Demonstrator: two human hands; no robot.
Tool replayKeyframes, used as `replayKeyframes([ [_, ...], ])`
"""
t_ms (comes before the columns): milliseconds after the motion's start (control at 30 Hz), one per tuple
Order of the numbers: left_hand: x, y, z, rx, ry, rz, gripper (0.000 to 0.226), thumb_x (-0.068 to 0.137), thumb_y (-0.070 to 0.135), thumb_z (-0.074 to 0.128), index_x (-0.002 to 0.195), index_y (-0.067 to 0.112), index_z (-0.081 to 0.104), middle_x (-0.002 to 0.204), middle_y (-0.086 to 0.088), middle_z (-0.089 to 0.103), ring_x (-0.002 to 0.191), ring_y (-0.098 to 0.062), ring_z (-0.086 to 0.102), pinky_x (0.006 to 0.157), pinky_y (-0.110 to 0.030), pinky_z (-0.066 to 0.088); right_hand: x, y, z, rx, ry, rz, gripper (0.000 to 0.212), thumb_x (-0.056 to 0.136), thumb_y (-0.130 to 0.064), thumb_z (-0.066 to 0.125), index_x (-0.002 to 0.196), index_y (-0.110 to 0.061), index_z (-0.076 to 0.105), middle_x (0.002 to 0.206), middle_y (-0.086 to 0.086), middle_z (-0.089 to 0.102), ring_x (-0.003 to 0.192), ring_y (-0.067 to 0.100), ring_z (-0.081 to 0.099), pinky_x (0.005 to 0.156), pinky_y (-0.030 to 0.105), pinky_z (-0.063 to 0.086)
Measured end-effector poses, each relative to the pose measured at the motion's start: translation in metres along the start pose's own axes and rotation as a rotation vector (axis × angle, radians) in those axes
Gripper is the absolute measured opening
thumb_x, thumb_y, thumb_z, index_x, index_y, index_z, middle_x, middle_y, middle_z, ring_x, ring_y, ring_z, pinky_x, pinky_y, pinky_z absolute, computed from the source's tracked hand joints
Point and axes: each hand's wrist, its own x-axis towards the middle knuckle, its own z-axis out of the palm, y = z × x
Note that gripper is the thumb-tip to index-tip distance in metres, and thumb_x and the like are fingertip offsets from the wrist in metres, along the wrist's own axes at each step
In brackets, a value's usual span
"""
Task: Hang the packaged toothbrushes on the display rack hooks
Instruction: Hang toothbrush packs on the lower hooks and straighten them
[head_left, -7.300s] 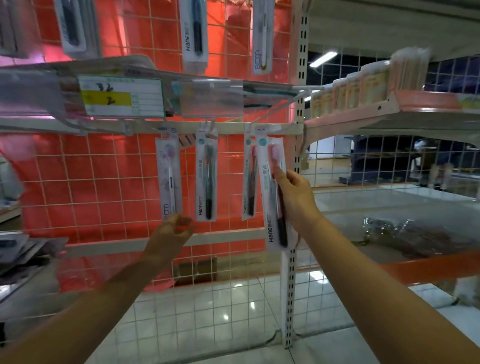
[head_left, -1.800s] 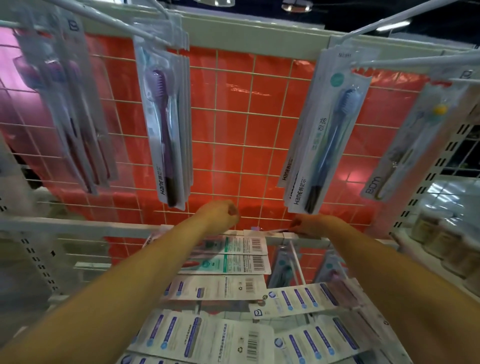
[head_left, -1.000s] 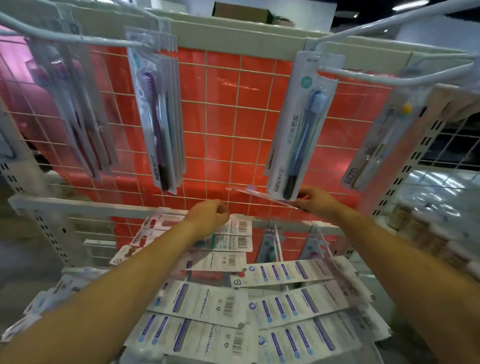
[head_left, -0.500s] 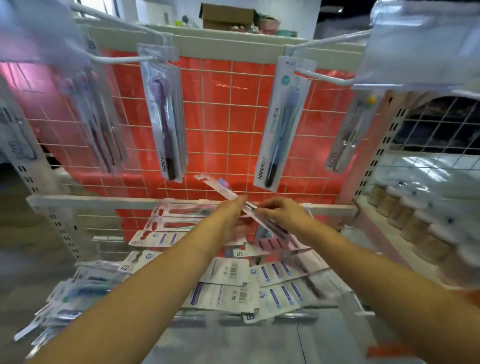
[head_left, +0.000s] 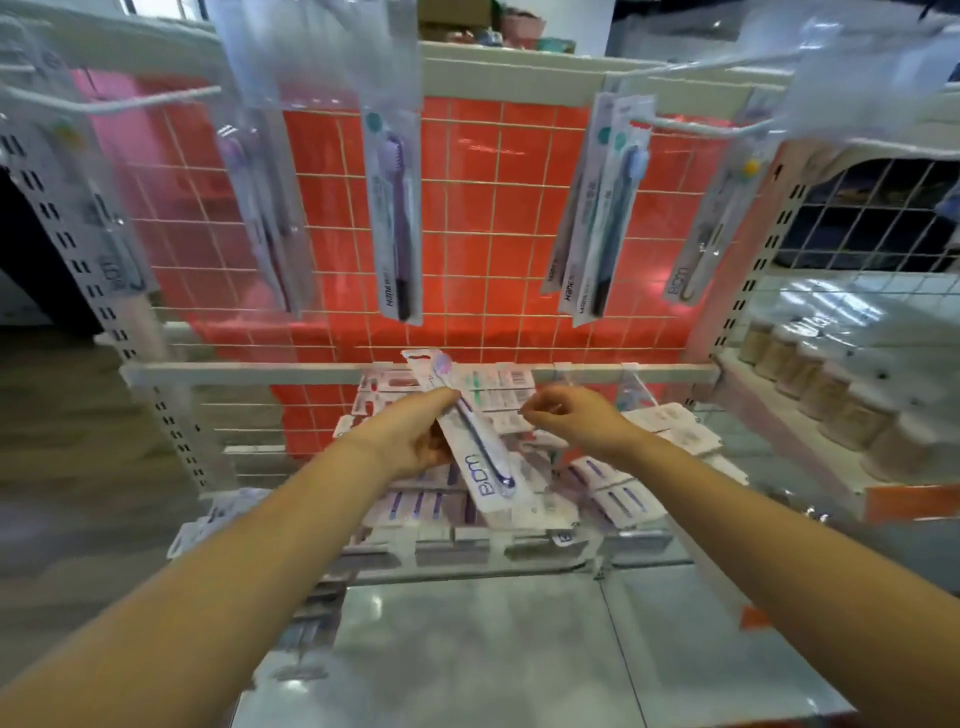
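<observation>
The left hand (head_left: 415, 441) pinches a flat toothbrush pack (head_left: 470, 441) above the pile of packs (head_left: 597, 483) on the shelf, and the right hand (head_left: 569, 421) hangs just beside it with curled fingers, holding nothing I can see. The pack is thin card under smooth, shiny plastic, so it could slip and fall. Its little top hole could miss the skinny white hook (head_left: 119, 101), which looks thin and round.
</observation>
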Motion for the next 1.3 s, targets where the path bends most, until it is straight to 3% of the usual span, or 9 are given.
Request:
replayKeyframes([
  [167,-0.022,-0.006,-0.049,0.047,-0.049,0.007,0.019,0.099,0.016,0.044,0.106,0.011,0.061,0.082,-0.008,0.072,0.075,-0.021,0.067,0.073,-0.037,0.056,-0.007,-0.02,0.038,-0.385,-0.21,-0.129,0.042,0.091,-0.038,0.059,0.125,-0.014,0.055,0.123,0.004,0.058,0.107,0.019,0.054,0.091,0.03,0.044],
  [367,-0.032,-0.013,-0.088,0.028,0.019,-0.029,0.022,0.096,0.019,0.051,0.109,0.007,0.063,0.082,-0.011,0.074,0.067,-0.022,0.071,0.06,-0.035,0.06,-0.004,-0.031,0.061,-0.593,-0.246,-0.144,0.052,0.088,-0.043,0.061,0.134,-0.023,0.048,0.133,0.003,0.053,0.12,0.024,0.047,0.099,0.041,0.041],
  [567,-0.034,-0.016,-0.104,-0.006,0.039,-0.006,0.03,0.097,0.023,0.048,0.121,0.008,0.06,0.108,-0.015,0.069,0.085,-0.026,0.067,0.08,-0.041,0.055,0.0,-0.036,0.05,-0.582,-0.229,-0.197,0.046,0.09,-0.03,0.06,0.134,-0.021,0.049,0.132,0.005,0.053,0.12,0.023,0.048,0.097,0.032,0.038],
  [700,-0.033,-0.015,-0.109,-0.024,0.042,0.018,0.033,0.097,0.026,0.049,0.124,0.01,0.059,0.11,-0.014,0.069,0.09,-0.027,0.068,0.082,-0.043,0.055,-0.004,-0.035,0.036,-0.45,-0.19,-0.157,0.038,0.091,-0.029,0.059,0.127,-0.02,0.054,0.124,0.004,0.054,0.111,0.02,0.051,0.092,0.029,0.041],
  [800,-0.034,-0.01,-0.109,-0.048,0.024,0.029,0.032,0.097,0.027,0.05,0.122,0.01,0.061,0.096,-0.011,0.073,0.078,-0.023,0.071,0.067,-0.037,0.059,-0.013,-0.035,0.022,-0.366,-0.224,-0.132,0.031,0.092,-0.031,0.058,0.122,-0.022,0.057,0.122,-0.001,0.057,0.104,0.013,0.053,0.088,0.026,0.044],
  [967,-0.035,-0.006,-0.108,-0.055,0.034,0.031,0.035,0.095,0.03,0.051,0.121,0.01,0.061,0.092,-0.011,0.071,0.073,-0.024,0.07,0.065,-0.038,0.06,-0.037,-0.032,-0.009,-0.145,-0.206,-0.029,0.023,0.095,-0.036,0.052,0.115,-0.026,0.059,0.115,-0.004,0.06,0.105,0.015,0.057,0.08,0.021,0.045],
  [1067,-0.035,-0.007,-0.106,-0.09,0.033,0.039,0.031,0.096,0.029,0.05,0.114,0.008,0.062,0.085,-0.012,0.071,0.068,-0.023,0.07,0.06,-0.036,0.06,-0.053,-0.028,-0.018,0.076,-0.178,0.043,0.02,0.097,-0.034,0.048,0.111,-0.024,0.06,0.107,0.001,0.061,0.093,0.014,0.06,0.072,0.018,0.05],
  [1233,-0.039,-0.016,-0.083,-0.105,0.022,0.044,0.026,0.097,0.03,0.049,0.1,0.008,0.063,0.063,-0.008,0.07,0.051,-0.019,0.067,0.045,-0.03,0.055,-0.073,-0.02,-0.01,0.618,-0.171,0.201,0.036,0.094,-0.033,0.05,0.121,-0.01,0.059,0.118,0.02,0.063,0.097,0.03,0.061,0.087,0.044,0.051],
  [1300,-0.042,-0.017,-0.074,-0.099,0.022,0.048,0.027,0.095,0.033,0.053,0.105,0.01,0.063,0.063,-0.006,0.07,0.053,-0.019,0.068,0.047,-0.031,0.055,-0.081,-0.023,-0.002,0.792,-0.192,0.207,0.04,0.093,-0.037,0.048,0.124,-0.014,0.056,0.106,0.011,0.069,0.09,0.025,0.065,0.077,0.039,0.055],
])
